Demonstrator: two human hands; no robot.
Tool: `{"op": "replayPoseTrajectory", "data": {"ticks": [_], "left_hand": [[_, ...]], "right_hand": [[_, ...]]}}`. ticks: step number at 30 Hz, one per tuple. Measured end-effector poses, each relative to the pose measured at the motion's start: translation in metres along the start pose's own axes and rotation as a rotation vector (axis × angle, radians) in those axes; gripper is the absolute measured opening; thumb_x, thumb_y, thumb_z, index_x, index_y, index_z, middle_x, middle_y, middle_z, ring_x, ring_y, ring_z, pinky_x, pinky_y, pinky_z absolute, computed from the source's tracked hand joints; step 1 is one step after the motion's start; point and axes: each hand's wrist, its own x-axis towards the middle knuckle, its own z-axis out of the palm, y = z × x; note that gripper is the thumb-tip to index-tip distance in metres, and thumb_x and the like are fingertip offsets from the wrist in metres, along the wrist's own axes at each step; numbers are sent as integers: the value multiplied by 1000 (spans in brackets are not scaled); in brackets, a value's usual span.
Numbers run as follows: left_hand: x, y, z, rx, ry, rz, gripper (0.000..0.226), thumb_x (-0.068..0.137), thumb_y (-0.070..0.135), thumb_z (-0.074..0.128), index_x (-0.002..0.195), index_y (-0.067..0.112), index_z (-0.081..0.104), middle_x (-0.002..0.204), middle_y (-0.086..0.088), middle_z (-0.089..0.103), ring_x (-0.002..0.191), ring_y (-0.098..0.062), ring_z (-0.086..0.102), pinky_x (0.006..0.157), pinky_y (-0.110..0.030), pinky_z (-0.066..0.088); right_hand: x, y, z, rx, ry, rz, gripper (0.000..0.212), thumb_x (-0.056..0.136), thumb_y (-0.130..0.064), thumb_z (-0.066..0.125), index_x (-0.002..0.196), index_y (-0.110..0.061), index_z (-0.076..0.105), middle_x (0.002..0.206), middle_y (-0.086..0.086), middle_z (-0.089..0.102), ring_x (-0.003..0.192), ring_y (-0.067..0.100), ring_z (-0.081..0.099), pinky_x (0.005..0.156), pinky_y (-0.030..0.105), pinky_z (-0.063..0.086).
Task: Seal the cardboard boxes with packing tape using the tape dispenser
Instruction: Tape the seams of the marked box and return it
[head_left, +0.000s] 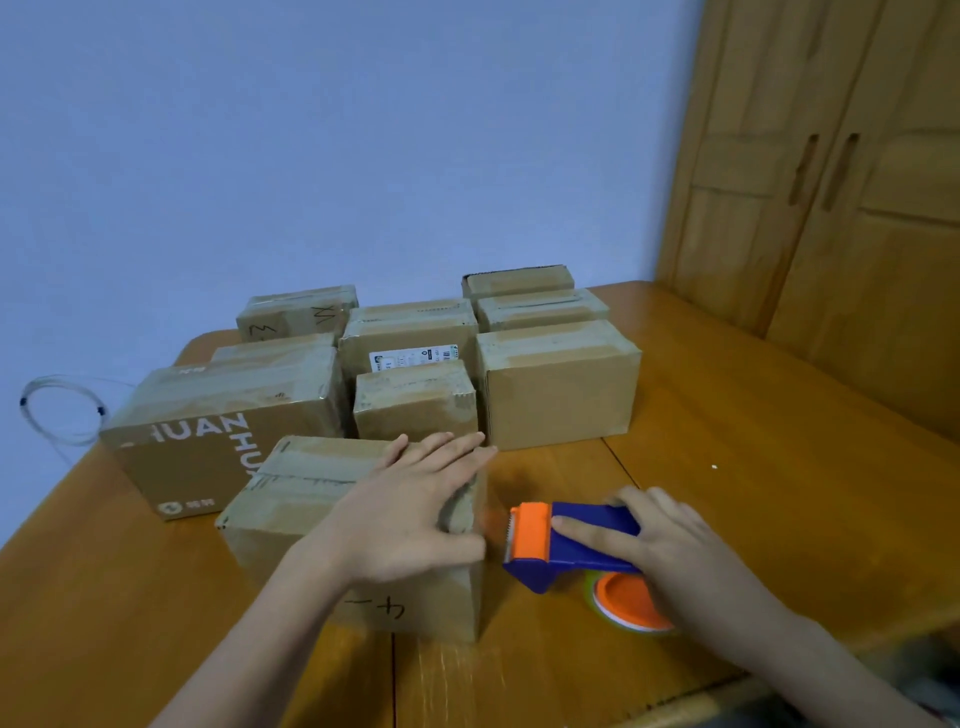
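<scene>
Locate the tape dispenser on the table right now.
In the head view, the tape dispenser sits lower right on the wooden table, under the right hand, just right of the nearest cardboard box.

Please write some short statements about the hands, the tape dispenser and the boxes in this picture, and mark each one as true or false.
1. The left hand lies flat on top of the nearest box. True.
2. The right hand holds scissors. False: it grips the blue and orange tape dispenser.
3. The tape dispenser is pressed onto the top of the nearest box. False: it is beside the box, to its right, low over the table.
4. The box with large white letters stands to the left of the nearest box. True.
5. The boxes stand on the floor. False: they stand on the wooden table.
</scene>
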Motion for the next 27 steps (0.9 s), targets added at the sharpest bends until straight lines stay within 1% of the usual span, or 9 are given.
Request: {"op": "replayPoseTrajectory", "data": {"ticks": [6,8,10,12,14,18,21,23,27], "left_hand": [[0,1,1,-29,16,3,102,55,76,18,151,43,4,159,21,-4,145,-2,-9,117,-33,-8],[1,0,1,-22,19,11,102,56,76,19,151,43,4,159,21,-5,145,-3,-9,117,-34,-9],[2,-1,1,-17,7,24,102,56,78,21,150,44,4,159,21,-6,145,-3,-11,117,-36,-10],[1,-2,1,-18,-4,38,104,55,82,24,150,45,3,159,20,-8,145,-4,-12,117,-37,-11],[1,-3,3,-14,-12,51,108,53,84,27,150,44,1,159,19,-8,145,-4,-12,116,-38,-12],[2,-6,4,3,-10,77,110,51,83,32,149,46,-2,159,18,-9,145,-5,-13,114,-36,-13],[2,-8,5,-15,-6,84,108,54,79,40,148,47,-1,159,18,-7,145,-5,-12,114,-37,-13],[1,-9,6,-30,-1,88,107,56,76,44,149,46,1,159,19,-6,144,-3,-10,114,-36,-12],[2,-9,5,-57,-1,79,111,51,78,39,150,41,4,159,20,-5,143,1,-9,114,-34,-12]], "right_hand": [[22,-2,6,-72,104,-98,103,45,-26,95,134,-39,45,97,-4,58,76,15,58,54,22,46],[25,-3,-4,-77,80,-117,99,53,-22,92,137,-39,40,98,-1,57,78,17,57,58,26,47],[29,-7,-20,-130,30,-139,89,74,-20,79,143,-42,27,112,5,52,93,23,53,71,35,46],[33,-9,-32,-175,-25,-177,75,96,-18,53,147,-46,7,131,9,37,114,29,39,89,40,36],[38,-13,-42,-203,-69,-185,68,101,-20,43,147,-47,1,136,10,31,120,31,33,95,42,32],[43,-19,-55,-286,-72,-195,61,103,-24,38,147,-46,3,136,13,30,122,35,33,97,45,33],[45,-23,-58,-354,-51,-214,55,104,-24,35,147,-46,7,131,14,32,118,36,35,94,46,34],[46,-27,-60,-377,-58,-215,56,103,-23,37,147,-44,11,131,15,34,118,37,36,92,47,34],[43,-42,-62,-474,-80,-209,56,100,-25,46,148,-37,19,134,19,29,124,41,29,95,50,31]]}}
